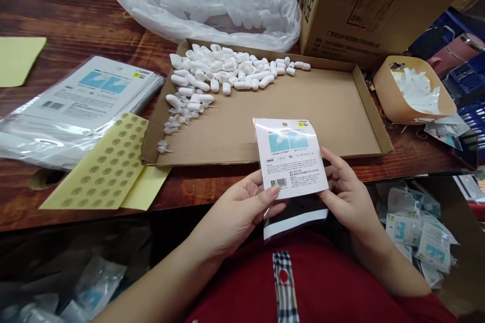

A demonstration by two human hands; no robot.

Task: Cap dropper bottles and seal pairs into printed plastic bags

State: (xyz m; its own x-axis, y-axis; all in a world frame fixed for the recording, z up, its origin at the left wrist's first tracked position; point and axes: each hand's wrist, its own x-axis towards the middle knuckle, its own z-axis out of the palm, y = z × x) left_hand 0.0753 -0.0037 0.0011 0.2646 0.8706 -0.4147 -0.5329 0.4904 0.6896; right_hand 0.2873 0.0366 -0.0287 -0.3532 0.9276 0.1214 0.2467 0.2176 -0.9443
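A clear plastic packet with a white printed card inside (291, 159) stands upright just in front of my body. My left hand (242, 214) pinches its lower left corner near the barcode, thumb on the front. My right hand (346, 192) grips its right edge, fingers closed round it. The packet's open flap hangs below my hands. Beyond the packet lies a shallow cardboard tray (333, 111) with a heap of white plastic capsules (223, 73) and small clear pieces (176, 121) in its far left corner.
A stack of printed packets (79, 103) and a yellow sheet of round stickers (106, 164) lie on the wooden table at left. A clear bag of white parts (204, 0), a cardboard box (371, 5) and a small tub (413, 91) stand behind. Filled packets (417, 229) pile at lower right.
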